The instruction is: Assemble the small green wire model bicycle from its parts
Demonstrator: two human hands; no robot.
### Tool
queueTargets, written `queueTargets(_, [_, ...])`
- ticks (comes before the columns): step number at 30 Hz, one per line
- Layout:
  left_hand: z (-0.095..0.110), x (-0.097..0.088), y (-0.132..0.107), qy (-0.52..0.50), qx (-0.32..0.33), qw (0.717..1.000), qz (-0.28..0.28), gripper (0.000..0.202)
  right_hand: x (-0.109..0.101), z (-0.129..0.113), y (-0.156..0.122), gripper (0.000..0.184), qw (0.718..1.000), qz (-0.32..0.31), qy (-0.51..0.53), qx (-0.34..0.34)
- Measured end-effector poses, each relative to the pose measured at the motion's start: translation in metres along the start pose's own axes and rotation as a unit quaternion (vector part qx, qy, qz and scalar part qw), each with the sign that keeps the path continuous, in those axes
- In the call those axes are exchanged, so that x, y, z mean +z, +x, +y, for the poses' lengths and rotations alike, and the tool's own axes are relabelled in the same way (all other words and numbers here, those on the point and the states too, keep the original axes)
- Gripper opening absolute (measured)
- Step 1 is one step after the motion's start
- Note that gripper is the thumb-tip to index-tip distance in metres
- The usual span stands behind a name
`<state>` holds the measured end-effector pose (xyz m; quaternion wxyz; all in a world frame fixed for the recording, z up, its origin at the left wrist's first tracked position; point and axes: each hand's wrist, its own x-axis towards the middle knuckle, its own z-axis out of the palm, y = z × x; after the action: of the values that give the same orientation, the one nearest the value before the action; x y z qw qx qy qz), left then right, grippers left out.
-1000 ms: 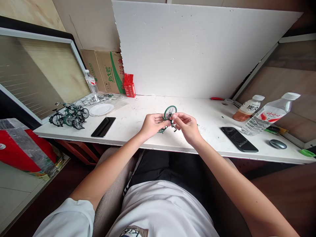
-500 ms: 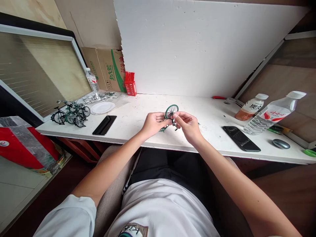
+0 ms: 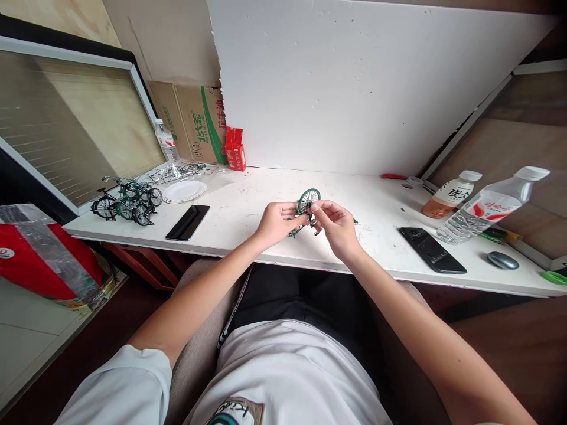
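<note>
Both hands meet above the front of the white desk [image 3: 248,203] around a small green model bicycle [image 3: 305,208]. My left hand [image 3: 278,222] is closed on the bicycle's frame from the left, fingers curled under it. My right hand [image 3: 335,224] pinches a part of the same model near its upper wheel [image 3: 308,199], thumb and fingertips pressed together. The lower wheel shows partly below my left fingers. What the right fingertips pinch is too small to make out.
Several finished green model bicycles [image 3: 126,200] stand at the desk's left end beside a white plate [image 3: 185,191] and a black case [image 3: 188,222]. A black phone [image 3: 432,249], two bottles [image 3: 485,206], a grey mouse [image 3: 502,260] lie right. Cardboard box [image 3: 195,121], red carton [image 3: 234,150] at back.
Both hands stay on the model bicycle with only slight finger shifts; the camera view has drifted a little.
</note>
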<state>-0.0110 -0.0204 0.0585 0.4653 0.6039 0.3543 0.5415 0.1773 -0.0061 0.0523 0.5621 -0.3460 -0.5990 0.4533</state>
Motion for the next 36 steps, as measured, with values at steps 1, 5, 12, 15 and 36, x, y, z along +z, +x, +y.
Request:
queueTargets(1, [0.0, 0.0, 0.0, 0.002, 0.001, 1.0, 0.001, 0.039, 0.0, 0.0, 0.0, 0.044, 1.0, -0.001, 0.003, -0.001])
queueTargets(5, [-0.001, 0.0, 0.0, -0.002, 0.0, 1.0, 0.002, 0.037, 0.0, 0.001, 0.0, 0.049, 1.0, -0.002, -0.009, -0.001])
queueTargets(12, [-0.002, 0.001, -0.001, -0.011, -0.011, 1.0, -0.014, 0.046, -0.001, 0.009, -0.001, 0.045, 0.998, 0.022, -0.054, -0.034])
queueTargets(15, [-0.004, 0.002, 0.0, -0.029, -0.019, 0.999, -0.015, 0.053, -0.001, 0.013, -0.001, 0.042, 0.993, 0.049, -0.082, -0.073])
queueTargets(36, [-0.011, -0.019, 0.012, -0.078, -0.079, 0.993, 0.039, 0.049, -0.027, 0.023, 0.018, 0.044, 0.983, 0.077, -0.139, -0.089])
